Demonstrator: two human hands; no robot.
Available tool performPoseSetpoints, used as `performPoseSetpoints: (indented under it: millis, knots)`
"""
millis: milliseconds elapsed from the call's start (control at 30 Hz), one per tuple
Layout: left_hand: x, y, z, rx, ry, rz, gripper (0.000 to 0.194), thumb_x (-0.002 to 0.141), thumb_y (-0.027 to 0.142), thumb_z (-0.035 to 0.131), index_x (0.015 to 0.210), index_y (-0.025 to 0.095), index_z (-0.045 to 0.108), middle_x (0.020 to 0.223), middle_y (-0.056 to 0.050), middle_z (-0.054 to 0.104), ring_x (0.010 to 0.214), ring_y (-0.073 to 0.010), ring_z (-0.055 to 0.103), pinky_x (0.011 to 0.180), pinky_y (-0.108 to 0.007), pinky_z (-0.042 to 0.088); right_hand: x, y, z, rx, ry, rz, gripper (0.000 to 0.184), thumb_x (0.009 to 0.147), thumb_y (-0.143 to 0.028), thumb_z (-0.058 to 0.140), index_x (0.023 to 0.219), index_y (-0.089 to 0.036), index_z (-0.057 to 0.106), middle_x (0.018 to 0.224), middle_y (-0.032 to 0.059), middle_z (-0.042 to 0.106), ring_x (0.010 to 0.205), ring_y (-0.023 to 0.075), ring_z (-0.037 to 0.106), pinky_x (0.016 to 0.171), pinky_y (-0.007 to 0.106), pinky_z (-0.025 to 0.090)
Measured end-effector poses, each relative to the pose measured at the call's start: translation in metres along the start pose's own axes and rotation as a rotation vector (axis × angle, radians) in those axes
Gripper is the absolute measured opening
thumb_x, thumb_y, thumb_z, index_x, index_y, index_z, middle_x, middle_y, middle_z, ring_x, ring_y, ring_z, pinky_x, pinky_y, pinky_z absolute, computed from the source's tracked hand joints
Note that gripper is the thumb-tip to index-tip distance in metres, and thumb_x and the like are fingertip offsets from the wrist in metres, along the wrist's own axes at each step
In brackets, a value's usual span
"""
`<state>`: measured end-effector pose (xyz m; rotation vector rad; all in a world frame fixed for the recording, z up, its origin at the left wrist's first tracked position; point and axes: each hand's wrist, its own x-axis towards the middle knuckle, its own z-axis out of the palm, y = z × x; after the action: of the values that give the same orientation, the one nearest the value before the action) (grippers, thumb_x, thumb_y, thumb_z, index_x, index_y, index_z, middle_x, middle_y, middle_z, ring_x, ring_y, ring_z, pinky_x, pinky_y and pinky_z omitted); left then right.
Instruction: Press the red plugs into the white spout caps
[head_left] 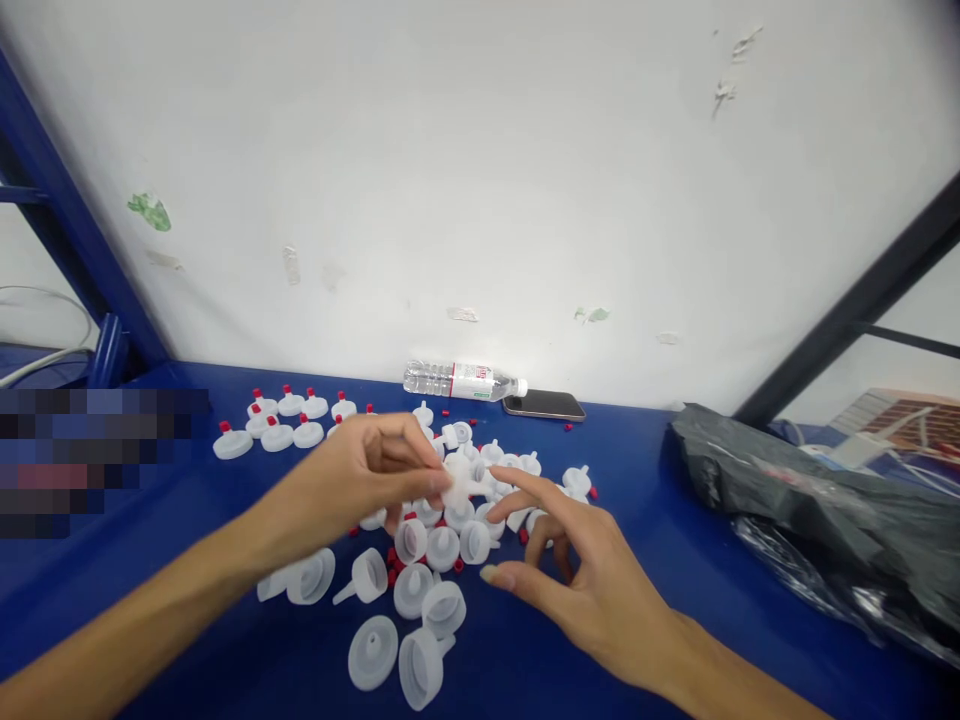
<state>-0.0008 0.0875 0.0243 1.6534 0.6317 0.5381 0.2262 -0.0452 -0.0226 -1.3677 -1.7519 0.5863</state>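
Observation:
My left hand (pixel 394 465) pinches a white plastic nozzle cap (pixel 459 484) by its wide round base, with the spout pointing right. Just to the right of it, my right hand (pixel 574 545) has its thumb and fingers apart, and nothing shows between them. Below both hands lies a loose pile of similar white nozzle caps (pixel 442 548), some on their sides and some upside down. Small red tips (pixel 394 570) are scattered among them. At the left, several nozzle caps (pixel 277 436) stand upright with red tips on their spouts.
A clear plastic bottle (pixel 472 381) lies against the wall beside a phone (pixel 545 405). Dark plastic bags (pixel 817 520) are heaped on the right of the blue table (pixel 600 650). Blue frame posts (pixel 90 210) rise at the left, and a dark post (pixel 847 310) at the right.

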Motion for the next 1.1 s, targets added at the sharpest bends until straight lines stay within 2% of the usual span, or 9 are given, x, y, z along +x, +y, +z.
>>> performPoseSetpoints:
  millis: [67, 133, 233, 400, 533, 633, 767, 933, 1100]
  knots:
    - [-0.004, -0.002, 0.022, -0.099, -0.025, -0.001, 0.017, 0.081, 0.023, 0.085, 0.083, 0.021, 0.068, 0.073, 0.003, 0.076, 0.054, -0.0088, 0.061, 0.046, -0.014, 0.051, -0.001, -0.001, 0.003, 0.025, 0.028, 0.009, 0.059, 0.089, -0.037, 0.083, 0.142, -0.04, 0.058, 0.115, -0.0009, 0.074, 0.058, 0.0078, 0.064, 0.049, 0.02, 0.044]
    - [-0.009, -0.005, 0.038, -0.152, -0.019, 0.0, 0.016, 0.08, 0.02, 0.086, 0.082, 0.02, 0.07, 0.075, 0.004, 0.075, 0.052, -0.0072, 0.06, 0.046, -0.013, 0.052, -0.003, -0.001, 0.006, 0.049, 0.057, 0.024, 0.045, 0.089, -0.038, 0.083, 0.13, -0.035, 0.066, 0.097, -0.0019, 0.076, 0.054, 0.0095, 0.064, 0.048, 0.021, 0.042]
    - [-0.012, -0.011, 0.049, -0.18, -0.002, 0.021, 0.015, 0.079, 0.021, 0.086, 0.079, 0.02, 0.072, 0.075, 0.004, 0.074, 0.05, -0.0056, 0.059, 0.046, -0.012, 0.052, -0.005, -0.001, 0.007, 0.056, 0.082, 0.051, 0.03, 0.092, -0.039, 0.08, 0.119, -0.03, 0.071, 0.071, -0.004, 0.071, 0.052, 0.0124, 0.061, 0.048, 0.023, 0.041]
    - [-0.011, -0.016, 0.044, -0.024, 0.13, 0.07, 0.013, 0.089, 0.037, 0.079, 0.092, 0.024, 0.078, 0.073, 0.004, 0.073, 0.049, -0.0058, 0.057, 0.042, -0.01, 0.047, -0.001, -0.005, 0.003, 0.055, 0.098, 0.079, 0.028, 0.091, -0.034, 0.078, 0.117, -0.031, 0.069, 0.092, -0.0017, 0.073, 0.059, 0.011, 0.06, 0.052, 0.022, 0.046]
    - [-0.01, -0.021, 0.038, 0.08, 0.203, 0.119, 0.02, 0.096, 0.046, 0.07, 0.107, 0.032, 0.08, 0.074, 0.005, 0.071, 0.046, -0.0055, 0.055, 0.04, -0.012, 0.047, 0.002, -0.006, 0.001, 0.038, 0.085, 0.067, 0.029, 0.092, -0.029, 0.077, 0.118, -0.033, 0.067, 0.098, -0.0023, 0.069, 0.062, 0.0099, 0.06, 0.053, 0.022, 0.047]
    - [-0.01, -0.023, 0.037, 0.172, 0.227, 0.184, 0.018, 0.097, 0.042, 0.069, 0.112, 0.037, 0.079, 0.084, 0.005, 0.075, 0.05, -0.0057, 0.057, 0.042, -0.012, 0.049, 0.003, -0.004, 0.0, 0.005, 0.075, 0.032, 0.031, 0.092, -0.028, 0.076, 0.121, -0.034, 0.068, 0.101, -0.0017, 0.064, 0.06, 0.008, 0.058, 0.054, 0.023, 0.048]
    - [-0.009, -0.022, 0.038, 0.275, 0.247, 0.282, 0.017, 0.093, 0.032, 0.075, 0.109, 0.037, 0.079, 0.076, 0.009, 0.074, 0.049, -0.005, 0.056, 0.044, -0.012, 0.047, 0.004, -0.001, -0.001, -0.022, 0.083, 0.004, 0.028, 0.094, -0.027, 0.074, 0.121, -0.033, 0.071, 0.099, -0.0003, 0.059, 0.06, 0.0078, 0.057, 0.054, 0.023, 0.048]
    - [-0.008, -0.023, 0.038, 0.38, 0.189, 0.442, 0.018, 0.096, 0.023, 0.072, 0.104, 0.037, 0.081, 0.097, 0.007, 0.078, 0.074, -0.0074, 0.067, 0.058, -0.014, 0.048, 0.005, -0.001, -0.001, -0.05, 0.075, -0.012, 0.031, 0.094, -0.026, 0.073, 0.125, -0.029, 0.073, 0.098, 0.0013, 0.057, 0.059, 0.0079, 0.056, 0.052, 0.023, 0.048]
    - [-0.009, -0.028, 0.042, 0.389, 0.156, 0.514, 0.019, 0.097, 0.023, 0.071, 0.104, 0.036, 0.082, 0.095, 0.004, 0.075, 0.071, -0.0079, 0.065, 0.056, -0.015, 0.047, 0.003, -0.001, 0.0, -0.073, 0.065, -0.07, 0.032, 0.094, -0.024, 0.074, 0.126, -0.025, 0.075, 0.096, 0.0019, 0.059, 0.059, 0.0084, 0.056, 0.052, 0.024, 0.049]
